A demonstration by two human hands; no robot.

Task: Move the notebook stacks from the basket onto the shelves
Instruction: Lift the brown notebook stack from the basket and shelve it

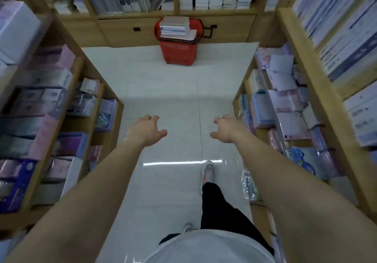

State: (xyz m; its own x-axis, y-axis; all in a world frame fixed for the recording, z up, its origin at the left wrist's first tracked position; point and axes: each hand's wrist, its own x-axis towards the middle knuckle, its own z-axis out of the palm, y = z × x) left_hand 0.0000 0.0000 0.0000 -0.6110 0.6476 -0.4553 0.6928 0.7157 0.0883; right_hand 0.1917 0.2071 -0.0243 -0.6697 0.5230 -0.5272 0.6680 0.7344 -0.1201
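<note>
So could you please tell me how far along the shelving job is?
Done: the shelves on both sides already hold stock, though which came from the basket is unclear. In hand: nothing; the left hand and right hand are open and empty. Left: a notebook stack sits in the red basket.

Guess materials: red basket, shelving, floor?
Red basket: likely moulded plastic, matte, with a perforated lattice wall and dark handle. Shelving: light wood or wood-look laminate, with faint grain and square edges; can't tell which. Floor: glossy pale tile, with grout lines and a mirrored light strip.
</note>
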